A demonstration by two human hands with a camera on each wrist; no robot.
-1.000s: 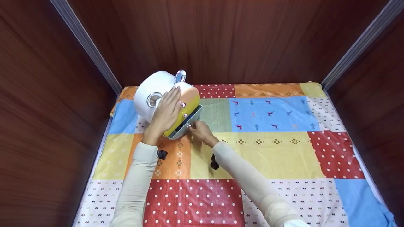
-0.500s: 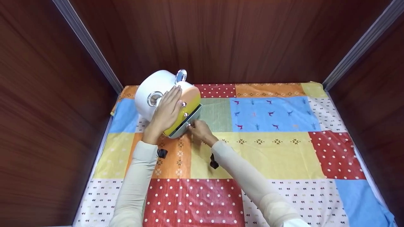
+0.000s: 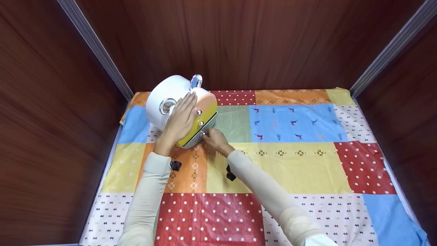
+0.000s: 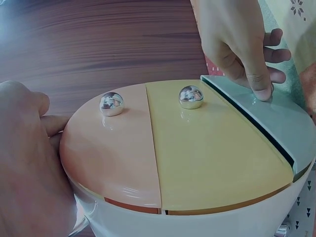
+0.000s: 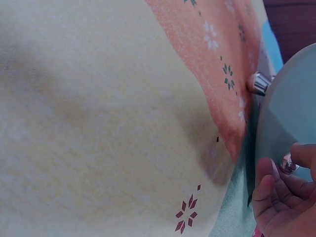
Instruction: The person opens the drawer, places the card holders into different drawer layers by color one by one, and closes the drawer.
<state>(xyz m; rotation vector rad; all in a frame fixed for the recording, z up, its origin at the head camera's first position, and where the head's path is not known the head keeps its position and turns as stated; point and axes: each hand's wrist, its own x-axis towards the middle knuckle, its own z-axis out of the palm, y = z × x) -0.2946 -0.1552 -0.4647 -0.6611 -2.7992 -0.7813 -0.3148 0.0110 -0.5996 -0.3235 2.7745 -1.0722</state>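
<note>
**Two hands on one round drawer box**

One round white plastic box (image 3: 170, 99) with a peach, yellow and grey drawer front lies tipped on its side at about ten o'clock on the table (image 3: 307, 164), which is covered by one patchwork-printed plastic cloth (image 3: 290, 126). The front is split into three segments: one peach (image 4: 111, 158), one yellow (image 4: 212, 158) and one grey (image 4: 266, 116). Two shiny silver ball knobs show on the front in the left wrist view, one on the peach segment (image 4: 112, 103) and one on the yellow (image 4: 191, 97); the right wrist view shows a third small silver knob (image 5: 288, 163) on the grey segment. Two chrome rings sit on the white shell, one on its side (image 3: 167, 106) and one on top (image 3: 196, 82).

The left hand (image 3: 179, 119) lies flat across the shell and the peach edge, fingers straight and together, pressing on the box. The right hand (image 3: 214, 140) sits at the box's four o'clock edge, its fingers (image 5: 269, 197) curled and pinched round the grey segment's knob (the thumb tip rests on the grey face in the left wrist view). The grey segment stands slightly proud of the yellow one, a dark gap between them.

Two small black clips, one (image 3: 175, 165) by the left sleeve and one (image 3: 230, 173) by the right, show near the wrists.
</note>
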